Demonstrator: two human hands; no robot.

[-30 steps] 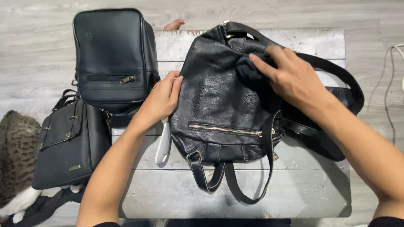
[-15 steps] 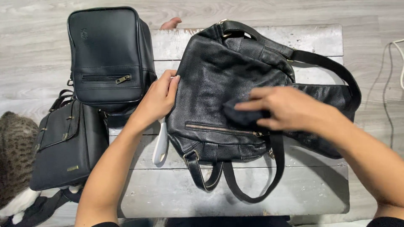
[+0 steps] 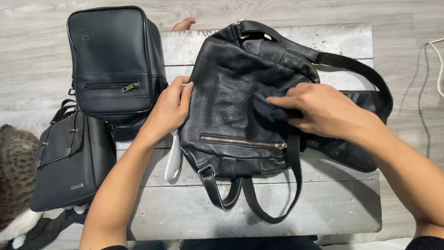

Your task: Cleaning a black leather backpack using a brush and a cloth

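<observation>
A black pebbled-leather backpack (image 3: 231, 92) with a gold front zipper lies flat on a small weathered grey table (image 3: 185, 208). My right hand (image 3: 323, 111) presses a bunched dark cloth (image 3: 268, 109) onto the bag's front, just above the zipper. My left hand (image 3: 171, 109) rests flat against the bag's left side, steadying it. The bag's straps trail off toward the table's front edge and to the right.
Two other black bags sit left of the table: a boxy one (image 3: 115, 60) at the back and a buckled one (image 3: 69, 157) nearer me. A white object (image 3: 174, 159) lies under my left wrist. A tabby cat (image 3: 16, 180) is at far left, a white cable (image 3: 437, 65) at far right.
My right hand swept the cloth from the bag's upper right down toward the zipper, then back up slightly. The left hand stayed on the bag's side.
</observation>
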